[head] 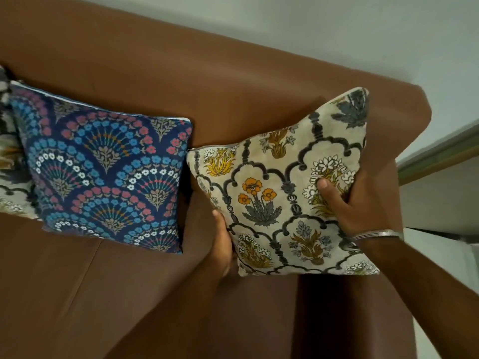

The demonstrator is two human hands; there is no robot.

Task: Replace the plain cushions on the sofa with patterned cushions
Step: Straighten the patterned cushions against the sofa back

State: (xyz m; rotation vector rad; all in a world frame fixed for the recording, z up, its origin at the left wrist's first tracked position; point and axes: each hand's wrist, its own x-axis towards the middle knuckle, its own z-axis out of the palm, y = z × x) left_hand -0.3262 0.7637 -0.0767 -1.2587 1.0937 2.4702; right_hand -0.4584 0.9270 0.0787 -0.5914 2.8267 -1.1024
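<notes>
A cream cushion (282, 193) printed with grey arches and orange and yellow flowers stands against the right end of the brown sofa (197, 81). My left hand (223, 244) grips its lower left edge, with the fingers hidden behind it. My right hand (357, 203) holds its right edge, thumb pressed on the front face. To the left, a dark blue cushion (103, 174) with fan-shaped flower rows leans on the backrest. Another cream patterned cushion (10, 182) shows partly at the left frame edge.
The sofa's right armrest (404, 141) rises just behind the held cushion. A pale wall (337, 27) runs behind the sofa. Light floor and a skirting strip (440, 151) lie to the right. The seat (77, 294) in front of the cushions is bare brown fabric.
</notes>
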